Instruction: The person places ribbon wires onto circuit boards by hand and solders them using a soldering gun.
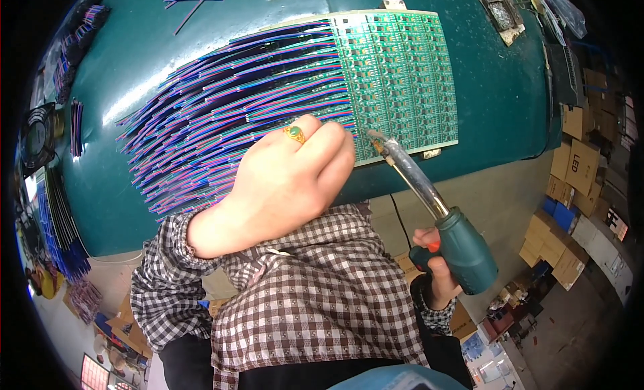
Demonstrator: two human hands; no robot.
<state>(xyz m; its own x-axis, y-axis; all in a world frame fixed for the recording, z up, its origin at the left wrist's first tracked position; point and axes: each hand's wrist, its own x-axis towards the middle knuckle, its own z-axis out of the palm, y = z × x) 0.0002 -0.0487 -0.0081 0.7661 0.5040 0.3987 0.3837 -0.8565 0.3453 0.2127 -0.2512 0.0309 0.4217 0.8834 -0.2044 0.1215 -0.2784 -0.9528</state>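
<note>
Board (399, 81), a green sheet of many small circuits, lies on the table (500, 95) at 1 o'clock from the view's centre. Farthest left, toward 9 o'clock, stands a dark fan (39, 138); near 10 o'clock, black wrapping (79, 40) holds coloured wires, and a small bundle (77, 128) lies apart below it. Rows of striped wires (221, 115) run from 10 o'clock to the board's left side. Over their lower right end is the left hand (288, 169), a green-stoned ring on one finger. Its fingers are curled and close together; the tips are hidden, so I cannot tell what they pinch. At 4 o'clock the right hand (441, 276) wraps its fingers round the green handle of a soldering iron (466, 249), whose tip points at the board's lower left corner; contact is unclear. Near 1:30 a dark tray (487, 8) contains something silvery, too small to identify. Toward 3 o'clock stand closed-looking cartons (583, 181), one bearing large dark letters.
</note>
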